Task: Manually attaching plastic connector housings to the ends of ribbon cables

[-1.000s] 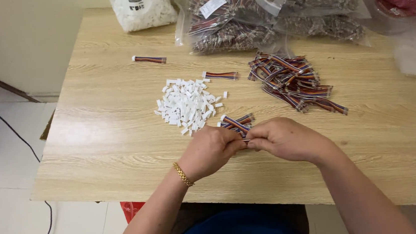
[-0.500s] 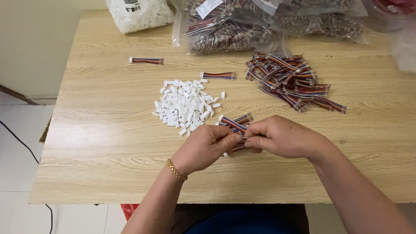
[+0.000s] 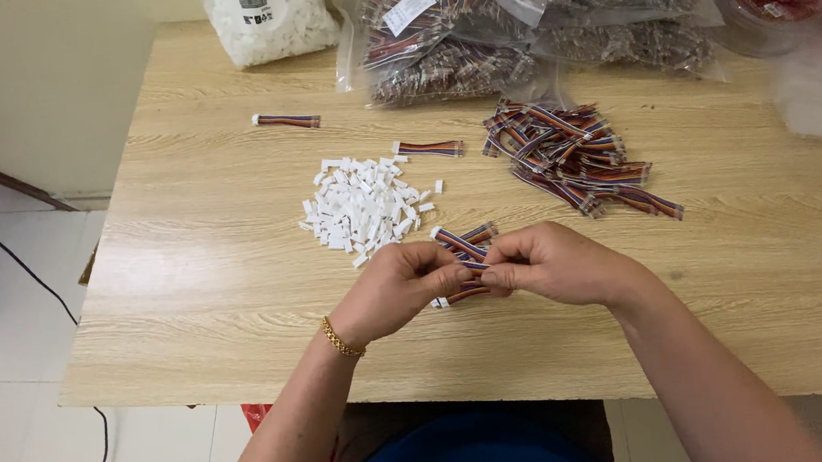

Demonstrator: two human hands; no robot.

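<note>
- Rainbow-striped cable (image 3: 459, 244) sits pinched between both hands at the table's (image 3: 187, 280) 6 o'clock edge.
- Left hand (image 3: 398, 290) and right hand (image 3: 553, 266) are each clenched on it, fingertips meeting.
- Judged step: fitting an end piece; next calls for a white housing (image 3: 361, 206) from the 11 o'clock heap.
- Loose cables (image 3: 573, 155) lie at 1 o'clock.

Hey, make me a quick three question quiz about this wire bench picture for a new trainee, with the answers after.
1. True or false: both hands meet on one short multicoloured wire piece.
2. What lies in the pile just beyond the left hand? A screws, B small white connectors, C coins.
3. Which wrist has a gold bracelet?

Key:
1. True: left hand and right hand pinch the wire piece.
2. B, small white connectors.
3. Left: gold bracelet.
</note>
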